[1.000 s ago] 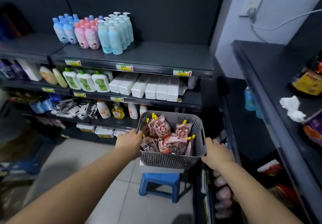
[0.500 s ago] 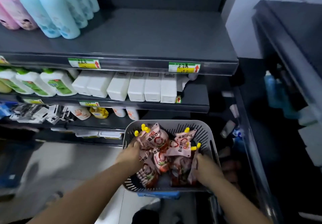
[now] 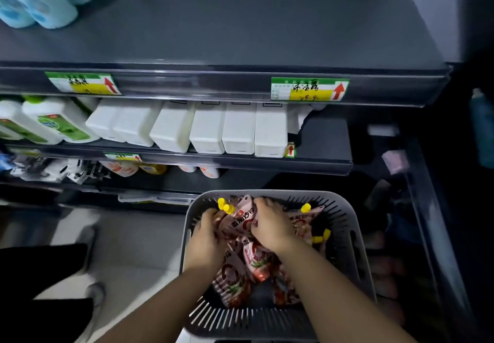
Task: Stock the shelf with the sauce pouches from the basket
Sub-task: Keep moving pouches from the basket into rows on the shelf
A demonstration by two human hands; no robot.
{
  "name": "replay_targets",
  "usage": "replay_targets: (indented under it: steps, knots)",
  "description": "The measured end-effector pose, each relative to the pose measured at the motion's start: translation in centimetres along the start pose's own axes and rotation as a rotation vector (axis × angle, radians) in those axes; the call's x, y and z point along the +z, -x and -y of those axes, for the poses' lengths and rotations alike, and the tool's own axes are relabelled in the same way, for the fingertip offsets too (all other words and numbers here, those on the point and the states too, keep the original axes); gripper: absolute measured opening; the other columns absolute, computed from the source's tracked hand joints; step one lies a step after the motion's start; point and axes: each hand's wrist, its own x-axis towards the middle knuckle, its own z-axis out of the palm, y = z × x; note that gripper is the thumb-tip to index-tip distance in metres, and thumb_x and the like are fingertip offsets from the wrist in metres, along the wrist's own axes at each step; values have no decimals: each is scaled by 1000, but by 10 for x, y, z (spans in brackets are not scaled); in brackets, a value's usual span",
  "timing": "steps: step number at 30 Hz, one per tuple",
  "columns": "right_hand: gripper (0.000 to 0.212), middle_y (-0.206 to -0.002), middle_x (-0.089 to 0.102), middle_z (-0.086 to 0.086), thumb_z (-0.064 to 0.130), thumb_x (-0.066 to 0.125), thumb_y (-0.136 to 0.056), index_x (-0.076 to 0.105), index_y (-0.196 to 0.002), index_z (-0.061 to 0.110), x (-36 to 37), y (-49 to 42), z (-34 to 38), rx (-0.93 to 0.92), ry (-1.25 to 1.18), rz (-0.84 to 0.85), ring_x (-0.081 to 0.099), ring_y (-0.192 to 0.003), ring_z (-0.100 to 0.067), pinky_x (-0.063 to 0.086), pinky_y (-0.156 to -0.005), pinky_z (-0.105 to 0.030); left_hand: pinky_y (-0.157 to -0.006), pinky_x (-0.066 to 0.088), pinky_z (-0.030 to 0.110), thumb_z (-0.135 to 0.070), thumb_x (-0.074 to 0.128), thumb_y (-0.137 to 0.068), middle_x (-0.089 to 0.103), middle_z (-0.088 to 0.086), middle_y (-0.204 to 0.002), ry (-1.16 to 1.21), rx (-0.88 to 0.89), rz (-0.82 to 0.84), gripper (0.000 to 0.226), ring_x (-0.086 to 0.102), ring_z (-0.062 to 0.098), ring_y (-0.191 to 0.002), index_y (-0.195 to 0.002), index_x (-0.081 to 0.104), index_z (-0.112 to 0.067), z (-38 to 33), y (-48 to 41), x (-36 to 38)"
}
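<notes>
Both your hands down inside grey basket (image 3: 358, 238). Left hand (image 3: 207, 235) and right hand (image 3: 270, 226) each closed grip on same top sauce pouch (image 3: 239, 222), one per side. Yellow cap (image 3: 224, 205) just beyond left grip. More pouches (image 3: 254, 265) beneath grips. Top shelf (image 3: 240, 27) above, bare at middle.
</notes>
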Motion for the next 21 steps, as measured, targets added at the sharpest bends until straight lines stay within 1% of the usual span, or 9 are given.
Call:
replay_targets:
  steps: [2,4,7,9,12,14,16,19,21]
  knots:
    - [46,-129,56,-9,18,66,-86,45,-126,15,7,-3,2,-22,32,-8,51,-120,-32,44,-92,-40,-74,48,35,-13,65,-85,65,8,-114,-39,31,-16,43,62,29,-101,-124,48,-22,3,-4,2]
    - [41,-125,59,-10,17,66,-85,46,-121,14,16,-3,2,-96,83,24,53,-117,-32,45,-89,-39,-69,44,32,-12,65,-86,68,8,-107,-22,15,-46,37,64,29,-95,-119,51,-22,5,-4,4]
    - [37,-123,60,-8,11,62,-86,48,-120,16,28,-2,-1,-126,143,68,58,-111,-33,46,-84,-40,-69,51,34,-14,62,-86,73,4,-101,-18,-67,-1,43,68,28,-90,-123,46,-28,10,-3,8]
    - [30,-123,55,-8,8,56,-86,54,-115,16,31,-4,-4,-147,165,87,55,-111,-34,43,-83,-40,-69,50,30,-20,64,-81,75,1,-100,0,-68,30,48,69,27,-92,-125,50,-31,11,-6,7]
    - [11,-116,52,-9,9,53,-86,59,-95,10,26,-7,-10,-201,165,133,53,-108,-34,41,-81,-39,-85,50,32,-40,56,-72,73,-3,-109,220,-35,169,53,67,20,-102,-124,61,-30,9,-11,-1]
    - [12,-115,52,-6,15,54,-88,62,-95,10,24,-1,-21,-205,75,137,55,-106,-30,44,-79,-37,-98,49,39,-33,57,-85,72,2,-115,566,-127,209,38,65,23,-112,-119,67,-21,11,-14,-1]
    - [21,-120,56,2,19,55,-90,66,-108,16,21,12,-37,-161,-33,72,58,-109,-23,49,-85,-34,-99,48,39,-23,52,-99,73,9,-114,835,-265,197,25,66,24,-112,-115,70,-17,12,-17,3]
    - [28,-120,66,8,20,66,-88,67,-116,21,15,34,-56,-55,-221,-124,61,-110,-14,47,-90,-23,-85,55,31,-1,40,-100,70,14,-111,943,-313,193,31,66,27,-103,-111,68,-8,15,-22,16]
    - [25,-110,73,7,22,74,-84,70,-109,23,12,45,-64,30,-518,-184,65,-105,-11,48,-90,-21,-79,58,22,14,37,-93,67,8,-115,926,-247,233,44,71,13,-95,-127,58,-4,19,-26,23]
